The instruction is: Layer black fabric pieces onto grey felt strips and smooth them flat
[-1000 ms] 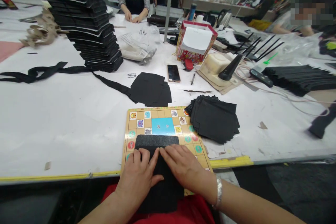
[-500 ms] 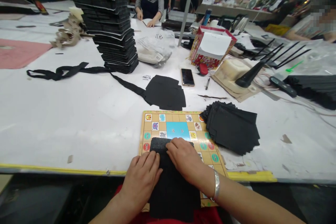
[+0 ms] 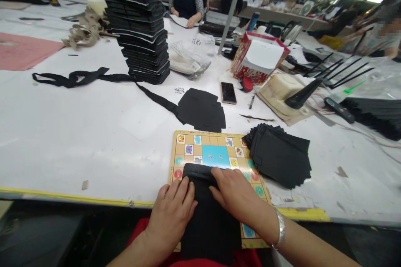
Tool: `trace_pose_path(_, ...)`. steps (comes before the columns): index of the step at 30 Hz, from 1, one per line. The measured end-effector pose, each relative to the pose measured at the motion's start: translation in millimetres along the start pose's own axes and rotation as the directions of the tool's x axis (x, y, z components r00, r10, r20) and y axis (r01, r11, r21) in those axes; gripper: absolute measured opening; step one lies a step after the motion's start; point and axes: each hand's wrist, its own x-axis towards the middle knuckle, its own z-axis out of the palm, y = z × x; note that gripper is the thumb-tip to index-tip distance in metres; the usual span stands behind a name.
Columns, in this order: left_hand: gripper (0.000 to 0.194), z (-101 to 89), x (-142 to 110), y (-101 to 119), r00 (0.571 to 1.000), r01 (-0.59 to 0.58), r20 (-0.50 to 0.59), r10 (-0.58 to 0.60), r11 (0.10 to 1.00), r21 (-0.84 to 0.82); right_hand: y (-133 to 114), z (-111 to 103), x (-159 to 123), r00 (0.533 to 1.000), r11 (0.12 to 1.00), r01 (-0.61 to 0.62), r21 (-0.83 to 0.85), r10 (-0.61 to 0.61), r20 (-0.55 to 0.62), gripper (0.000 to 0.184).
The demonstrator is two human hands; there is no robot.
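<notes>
A black fabric piece (image 3: 209,221) lies on a colourful game board (image 3: 216,154) at the table's near edge and hangs toward my lap. My left hand (image 3: 172,215) lies flat on its left side with fingers stretched out. My right hand (image 3: 234,196) rests on its upper right part, fingers extended over the folded top edge. A silver bracelet (image 3: 280,230) circles my right wrist. Neither hand grips the fabric.
A fanned pile of black pieces (image 3: 280,154) sits right of the board, another small pile (image 3: 202,110) behind it. A tall black stack (image 3: 138,21), a long black strap (image 3: 81,78), a phone (image 3: 228,92), a red box (image 3: 258,58) and other workers stand farther back.
The view has shifted slightly. My right hand has slid along the folded top edge of the fabric and my left hand has moved up a little beside it.
</notes>
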Motion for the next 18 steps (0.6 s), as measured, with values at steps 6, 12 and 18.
trace_pose_path(6,0.028,-1.8,-1,1,0.998,0.059,-0.014,-0.059,0.998,0.003,10,-9,3,0.998,0.998,-0.021,-0.053,0.024,0.061,0.027)
trace_pose_path(12,0.029,-1.5,-2,2,0.998,0.063,-0.011,-0.062,0.998,0.021,-14,9,26,0.982,0.989,0.138,0.062,-0.128,-0.139,0.013)
trace_pose_path(18,0.028,-1.0,-2,2,0.997,0.072,-0.014,-0.071,0.997,0.018,0,33,20,0.876,0.927,0.371,0.065,-0.325,-0.356,0.018)
